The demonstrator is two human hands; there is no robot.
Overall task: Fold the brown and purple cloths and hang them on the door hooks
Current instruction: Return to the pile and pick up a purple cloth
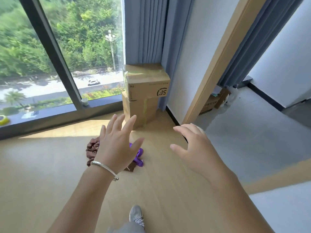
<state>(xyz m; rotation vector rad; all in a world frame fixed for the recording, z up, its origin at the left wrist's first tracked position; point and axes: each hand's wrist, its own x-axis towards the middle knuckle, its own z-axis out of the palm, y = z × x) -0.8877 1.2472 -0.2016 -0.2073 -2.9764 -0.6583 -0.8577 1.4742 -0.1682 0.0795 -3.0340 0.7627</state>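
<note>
Both cloths lie crumpled together on the wooden floor (159,190), in a heap at about 10 o'clock from the person's shoe (136,214). The brown cloth (92,148) shows at the heap's 9 o'clock side and the purple cloth (138,157) at its 3 o'clock side; they touch and look tangled, though the left hand (116,148) hides the middle of the pile. That hand reaches out above the heap with its fingers (129,125) spread apart and straight, holding nothing. The right hand (193,145) hangs over bare floor at 3 o'clock of the cloths, fingers loosely parted, also empty.

Neither cloth is lifted or folded yet, so the task seems to be at its start.

The likeliest trouble is the tangle: a grab at one cloth may drag the other up with it, or let it slip back to the floor partway. No door hooks show in this view, so the hanging spot cannot be judged. Two stacked cardboard boxes (146,91) stand at 12 o'clock of the heap by the curtain (146,31), near enough to crowd a cloth shaken out wide.
</note>
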